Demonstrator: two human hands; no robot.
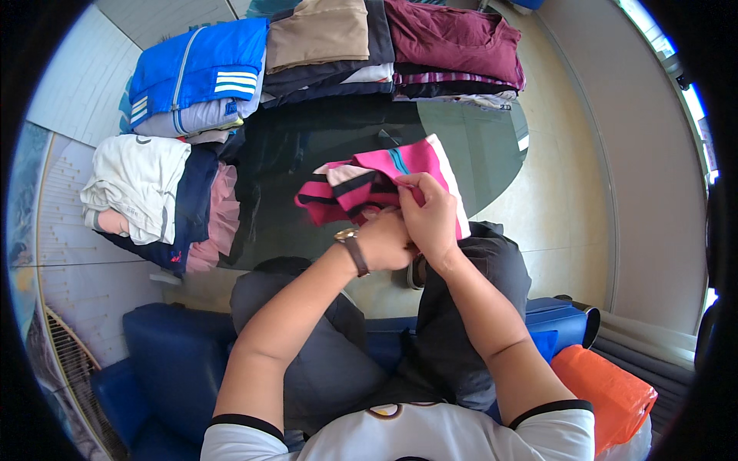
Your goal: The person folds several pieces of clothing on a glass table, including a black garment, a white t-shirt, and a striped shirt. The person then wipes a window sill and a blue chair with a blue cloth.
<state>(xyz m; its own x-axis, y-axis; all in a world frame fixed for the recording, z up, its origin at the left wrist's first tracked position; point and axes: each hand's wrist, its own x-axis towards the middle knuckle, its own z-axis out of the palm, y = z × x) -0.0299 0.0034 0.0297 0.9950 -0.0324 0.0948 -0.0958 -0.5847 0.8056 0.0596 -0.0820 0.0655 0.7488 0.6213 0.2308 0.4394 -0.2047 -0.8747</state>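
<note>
A pink knit garment with black, white and teal stripes is bunched up over the near part of a dark glass table. My right hand pinches its pink fabric between thumb and fingers. Lower down, my left hand is bent inward against the garment's near side, and its fingertips are hidden by the cloth and the other hand. Around that left wrist sits a watch with a brown strap. The garment's white edge runs down to the right of my right hand.
Folded clothes line the table's far and left sides: a blue zip jacket, tan trousers, a maroon top, a white shirt and pink tulle. An orange bag rests at the right of the blue seat.
</note>
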